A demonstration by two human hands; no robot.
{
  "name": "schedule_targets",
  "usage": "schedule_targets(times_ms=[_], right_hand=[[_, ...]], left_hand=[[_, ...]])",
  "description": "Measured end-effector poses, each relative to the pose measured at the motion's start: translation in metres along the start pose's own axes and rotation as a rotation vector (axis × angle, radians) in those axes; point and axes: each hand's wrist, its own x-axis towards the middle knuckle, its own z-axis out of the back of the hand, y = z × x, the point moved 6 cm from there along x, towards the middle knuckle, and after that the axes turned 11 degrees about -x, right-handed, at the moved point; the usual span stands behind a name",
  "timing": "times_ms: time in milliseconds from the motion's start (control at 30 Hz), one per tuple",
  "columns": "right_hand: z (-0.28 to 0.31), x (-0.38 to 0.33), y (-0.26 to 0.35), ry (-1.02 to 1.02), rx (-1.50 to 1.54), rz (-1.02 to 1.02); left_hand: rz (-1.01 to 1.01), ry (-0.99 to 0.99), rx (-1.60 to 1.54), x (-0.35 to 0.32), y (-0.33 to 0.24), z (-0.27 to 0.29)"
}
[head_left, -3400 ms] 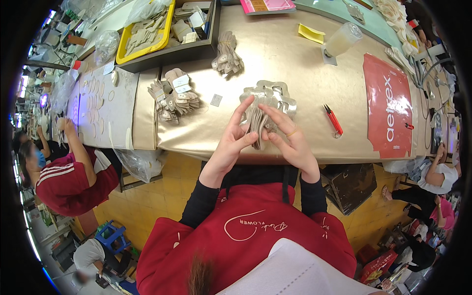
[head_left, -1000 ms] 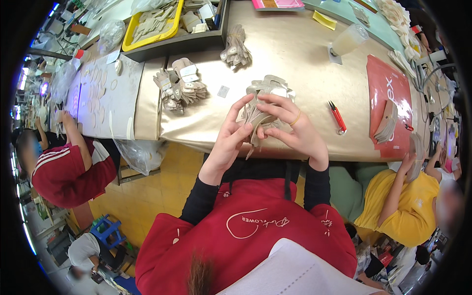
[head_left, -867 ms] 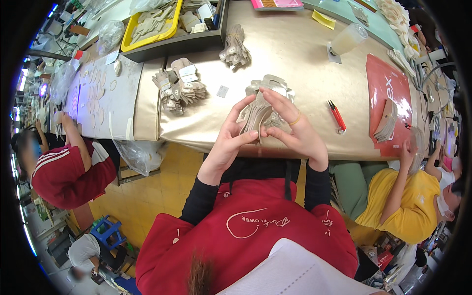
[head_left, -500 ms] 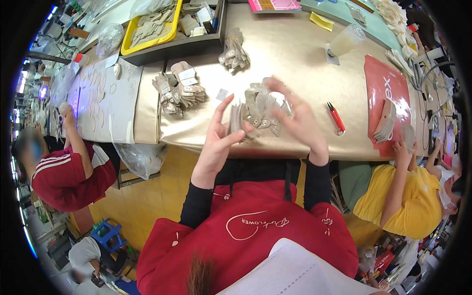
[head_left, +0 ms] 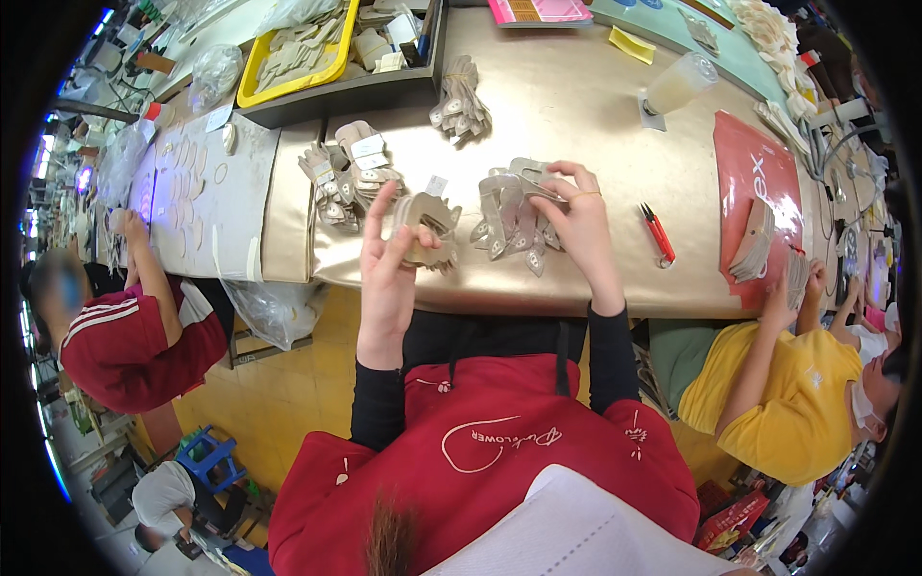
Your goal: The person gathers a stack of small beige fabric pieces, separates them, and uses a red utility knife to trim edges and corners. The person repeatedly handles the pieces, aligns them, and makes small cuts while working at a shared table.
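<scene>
My left hand [head_left: 386, 264] holds a stack of flat beige-grey cut pieces [head_left: 423, 219] on edge between thumb and fingers, its index finger pointing up. Over a loose pile of similar pieces [head_left: 499, 221], my right hand [head_left: 584, 226] is closed in a pinch on one flat beige piece [head_left: 528, 171], which has a slot in it. Pale tips with small holes show at the near side of the pile. A small whitish tag [head_left: 435, 185] lies between the two hands, just beyond the stack.
Bundles of pieces [head_left: 370, 173] and another bundle [head_left: 461, 106] lie farther off. A black tray [head_left: 336, 104] holds a yellow basket [head_left: 343, 60]. To the right are red snips [head_left: 658, 235], a bottle [head_left: 680, 82] and a red sheet [head_left: 744, 163]. Co-workers sit on both sides.
My left hand has moved left with the stack, now turned so its faces show. My right hand, blurred and spread before, now pinches a piece above the pile.
</scene>
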Motion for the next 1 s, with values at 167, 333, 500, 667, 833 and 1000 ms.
schedule_targets(times_ms=[167, 333, 500, 667, 833, 1000], right_hand=[[0.036, -0.014, 0.034, 0.186, 0.177, 0.233], [0.057, -0.012, 0.048, 0.094, 0.283, 0.257], [0.065, -0.005, 0.056, 0.087, 0.263, 0.266], [0.065, -0.006, 0.081, 0.199, 0.346, 0.5], [0.068, -0.004, 0.097, 0.321, 0.462, 0.57], [0.056, 0.002, 0.102, 0.281, 0.35, 0.566]], left_hand=[[-0.072, 0.024, -0.022, 0.003, -0.01, -0.006], [-0.137, 0.022, 0.172, 0.011, 0.0, -0.027], [-0.045, 0.177, 0.154, 0.008, 0.005, -0.046], [0.075, 0.257, 0.169, 0.006, 0.019, -0.06], [0.094, 0.239, 0.181, 0.007, 0.019, -0.06], [0.172, 0.286, 0.192, 0.002, 0.018, -0.061]])
